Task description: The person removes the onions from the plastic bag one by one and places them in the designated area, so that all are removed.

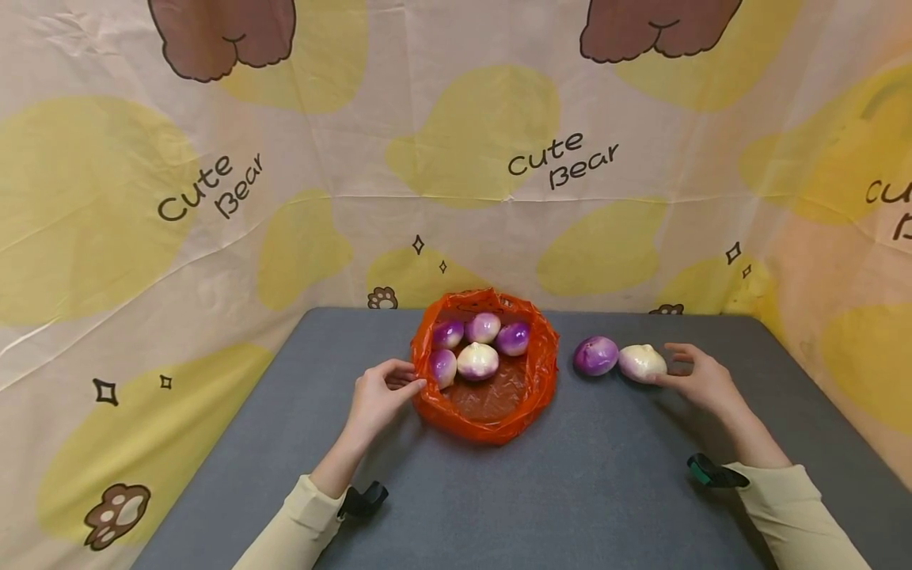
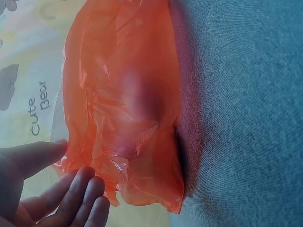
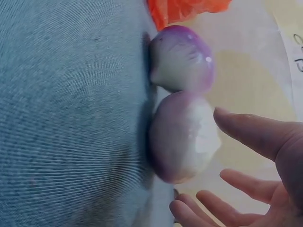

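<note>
An orange-red plastic bag [image 1: 487, 431] stands with its mouth rolled wide, and several glossy purple-and-white onions [image 1: 478, 361] lie inside. At its left side is my left hand [image 1: 385, 396], thumb and loosely bent fingertips right at the rim, with a gap between them in the left wrist view. Two more onions lie side by side to the right of the bag, a purple one [image 1: 596, 356] and a paler one [image 1: 643, 363]. My right hand [image 1: 701, 384] is beside the paler onion, thumb near it and fingers spread apart in the right wrist view.
The grey cloth-covered table [image 1: 463, 507] reaches back to a hanging fabric backdrop [image 1: 456, 158] printed with bears and lettering. Dark straps [image 1: 363, 500] sit at both wrists, over cream sleeves [image 1: 801, 507].
</note>
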`<state>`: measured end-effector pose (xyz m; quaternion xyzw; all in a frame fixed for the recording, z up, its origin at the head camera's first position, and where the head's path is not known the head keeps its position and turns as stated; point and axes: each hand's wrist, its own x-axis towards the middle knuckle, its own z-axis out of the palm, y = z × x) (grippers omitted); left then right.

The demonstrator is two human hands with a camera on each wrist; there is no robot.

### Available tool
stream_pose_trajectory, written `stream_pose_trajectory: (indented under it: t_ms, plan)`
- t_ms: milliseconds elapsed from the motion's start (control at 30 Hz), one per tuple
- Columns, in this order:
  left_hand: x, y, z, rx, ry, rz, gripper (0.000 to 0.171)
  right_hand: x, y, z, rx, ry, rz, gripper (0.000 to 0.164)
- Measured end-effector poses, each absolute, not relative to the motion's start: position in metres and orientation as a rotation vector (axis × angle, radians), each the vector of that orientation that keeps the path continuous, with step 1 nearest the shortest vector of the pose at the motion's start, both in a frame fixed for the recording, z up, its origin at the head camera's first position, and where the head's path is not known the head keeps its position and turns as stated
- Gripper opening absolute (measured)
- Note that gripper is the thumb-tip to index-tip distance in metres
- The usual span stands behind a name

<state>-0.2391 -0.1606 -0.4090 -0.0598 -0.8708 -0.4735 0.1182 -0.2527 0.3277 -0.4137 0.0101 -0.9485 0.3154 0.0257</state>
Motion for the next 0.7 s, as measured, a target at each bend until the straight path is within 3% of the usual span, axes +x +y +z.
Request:
stream_pose_trajectory:
  t_ms: [233, 700]
  plan:
    - [-0.239, -0.161, -0.411, -0.185, -2.547, -1.384, 0.024, -0.247, 0.318, -0.398, 0.060, -2.871, 1.027, 0.082]
    - [-0.242, -0.159, -0.412, -0.176, -2.563, -1.378, 0.024, -0.252, 0.264, -0.365, 0.235, -2.770, 1.123, 0.070]
